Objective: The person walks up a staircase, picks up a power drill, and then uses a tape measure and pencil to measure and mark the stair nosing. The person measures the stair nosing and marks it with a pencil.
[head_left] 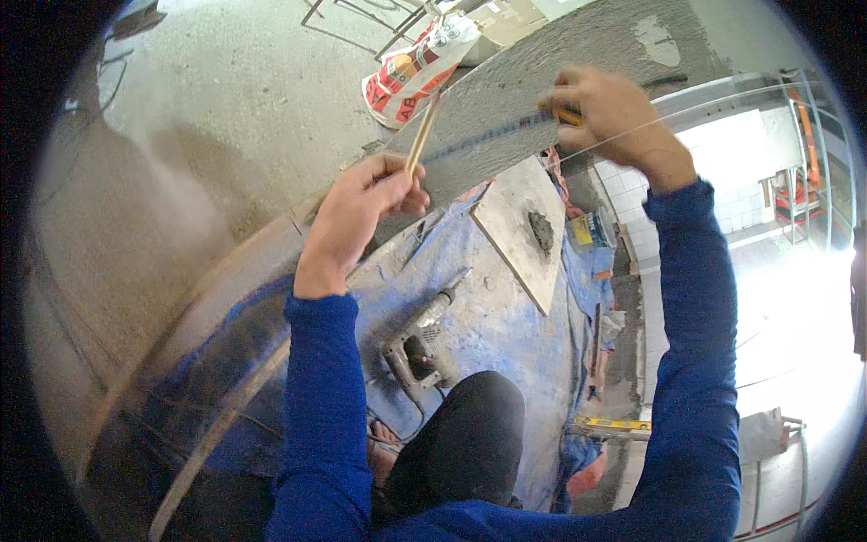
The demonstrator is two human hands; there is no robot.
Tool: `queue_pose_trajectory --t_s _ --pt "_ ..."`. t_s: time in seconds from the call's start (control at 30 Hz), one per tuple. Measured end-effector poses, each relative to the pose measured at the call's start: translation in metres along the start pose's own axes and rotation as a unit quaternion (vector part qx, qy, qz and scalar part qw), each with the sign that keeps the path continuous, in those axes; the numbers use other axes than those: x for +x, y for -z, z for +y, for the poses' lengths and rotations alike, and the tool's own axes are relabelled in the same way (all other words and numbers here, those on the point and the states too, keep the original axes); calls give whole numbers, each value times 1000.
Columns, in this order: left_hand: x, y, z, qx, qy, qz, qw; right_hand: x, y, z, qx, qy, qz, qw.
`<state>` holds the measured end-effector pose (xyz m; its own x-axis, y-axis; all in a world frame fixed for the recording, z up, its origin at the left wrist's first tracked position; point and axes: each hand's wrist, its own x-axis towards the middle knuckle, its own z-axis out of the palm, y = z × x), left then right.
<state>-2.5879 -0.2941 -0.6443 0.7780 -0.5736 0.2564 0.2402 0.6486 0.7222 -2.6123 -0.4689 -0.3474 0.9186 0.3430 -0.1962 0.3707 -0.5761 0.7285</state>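
My left hand (366,208) is closed on a thin, pale wooden stick (423,134), which points up and slightly right from the fingers. Farther right and higher, my right hand (607,117), blurred by motion, grips a small yellow-orange object (568,116); its kind is mostly hidden by the fingers. A blurred bluish-grey strip (492,134) runs between the two hands in front of the grey plastered surface (524,81). Whether it joins the yellow object or touches the stick, I cannot tell.
Below the hands, a power drill (420,348) and a board with wet mortar (524,226) lie on a dusty blue sheet (488,339). A bucket (591,231) and a yellow spirit level (614,425) are to the right. A red-and-white bag (420,72) stands beyond.
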Motion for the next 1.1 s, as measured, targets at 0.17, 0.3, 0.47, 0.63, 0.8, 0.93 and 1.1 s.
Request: queue_pose_trajectory --t_s 0.17,0.3,0.47,0.63,0.8,0.93,1.1 --pt "-24 -12 7 -66 -8 -138 988 -55 -36 -27 274 -71 -37 958" --pt "-29 -23 10 11 -21 -117 993 -65 -76 -49 500 -128 -1 857" --pt "-21 -22 0 -5 -25 50 998 -22 -107 -121 733 -118 149 653" --pt "-6 -8 9 -47 -68 125 989 36 -126 -171 811 -137 223 524" --pt "-9 -20 29 226 -75 138 961 35 -145 -181 814 -132 243 511" --pt "-1 -43 27 276 -101 176 939 36 -154 -189 824 -105 310 463" --pt "10 -59 25 423 -54 213 879 36 -152 -196 848 -172 321 386"
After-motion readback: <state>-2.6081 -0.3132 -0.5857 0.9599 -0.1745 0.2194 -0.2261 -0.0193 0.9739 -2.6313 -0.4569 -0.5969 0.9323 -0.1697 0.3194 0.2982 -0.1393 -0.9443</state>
